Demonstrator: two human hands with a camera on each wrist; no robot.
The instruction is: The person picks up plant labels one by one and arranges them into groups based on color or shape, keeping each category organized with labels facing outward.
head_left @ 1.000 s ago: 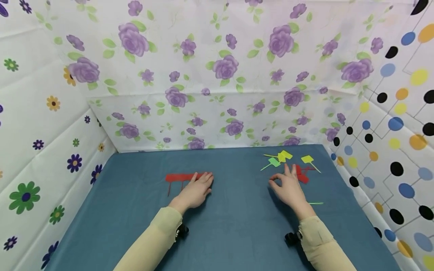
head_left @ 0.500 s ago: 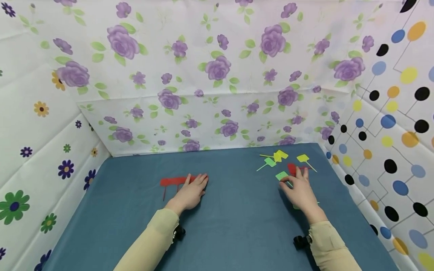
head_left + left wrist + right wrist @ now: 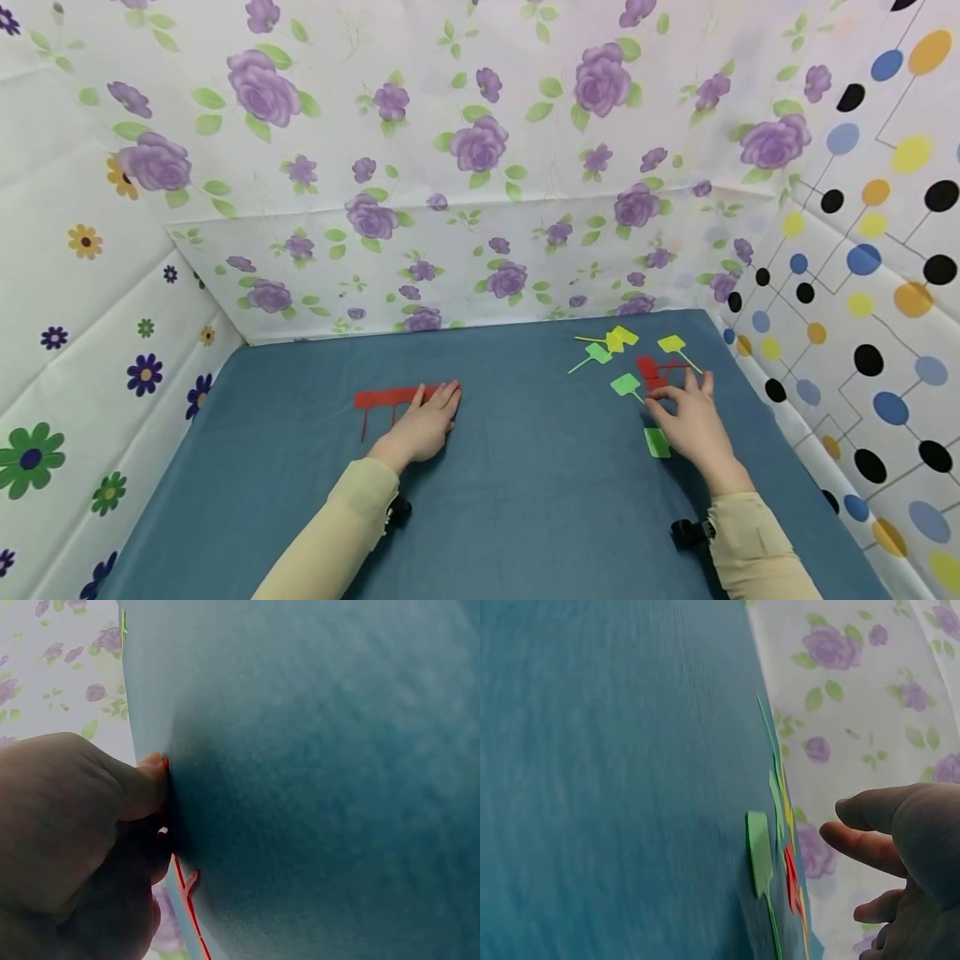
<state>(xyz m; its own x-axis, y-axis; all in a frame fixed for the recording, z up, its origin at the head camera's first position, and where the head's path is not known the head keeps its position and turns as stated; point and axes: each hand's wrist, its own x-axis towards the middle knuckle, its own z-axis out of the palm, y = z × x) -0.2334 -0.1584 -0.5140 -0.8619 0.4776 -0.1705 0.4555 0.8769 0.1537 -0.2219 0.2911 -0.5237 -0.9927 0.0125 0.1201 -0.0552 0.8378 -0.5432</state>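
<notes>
In the head view my left hand [image 3: 422, 423] rests with fingers stretched over the right end of a row of red flag-shaped tags [image 3: 386, 397], whose thin tails hang toward me. Its thumb touches the red edge [image 3: 166, 771] in the left wrist view. My right hand [image 3: 693, 427] hovers beside a green tag [image 3: 625, 384], thumb and index finger near its tail. The right wrist view shows nothing between the fingers, apart from the green tag [image 3: 759, 851]. Another green tag [image 3: 657, 442] lies just below that hand, its tail hidden. Red tags [image 3: 651, 372] lie beyond the fingertips.
Farther back on the blue cloth [image 3: 517, 467] lie yellow tags [image 3: 618, 338], a third green tag [image 3: 598, 352] and a lone yellow tag [image 3: 672, 343]. Patterned cloth walls stand behind [image 3: 480, 275] and at both sides.
My right hand has moved right, and two green tags it covered now show. The left hand stays on the red row. The head view has shifted slightly.
</notes>
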